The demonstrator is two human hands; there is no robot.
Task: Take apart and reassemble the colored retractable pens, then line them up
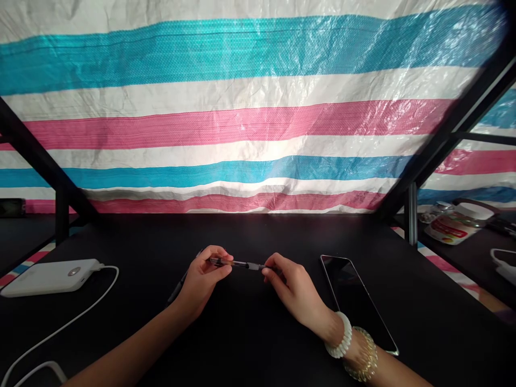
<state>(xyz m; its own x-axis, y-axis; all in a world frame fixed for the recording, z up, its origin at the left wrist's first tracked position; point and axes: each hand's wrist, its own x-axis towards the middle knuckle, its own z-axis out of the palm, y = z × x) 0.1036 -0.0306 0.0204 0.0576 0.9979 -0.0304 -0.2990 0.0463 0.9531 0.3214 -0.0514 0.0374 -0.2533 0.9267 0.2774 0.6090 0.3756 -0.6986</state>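
Note:
A slim pen (241, 264) with a clear barrel and a grey grip lies level between my two hands, above the black table. My left hand (203, 282) pinches its left end between thumb and fingers. At the right end, the fingertips of my right hand (296, 290) close on the dark tip, which they partly hide. Another dark, slender thing, perhaps a pen part (177, 290), shows behind my left hand, mostly covered by it. Two coiled bands, one white (341, 336) and one clear yellowish (365, 355), circle my right wrist.
A smartphone (358, 301) with a dark screen lies right of my right hand on the black table (258, 333). A white power bank (50, 278) with a white cable (88, 306) sits at left. Black metal bars (437, 150) flank the striped sheet (242, 123). A labelled jar (455, 226) stands far right.

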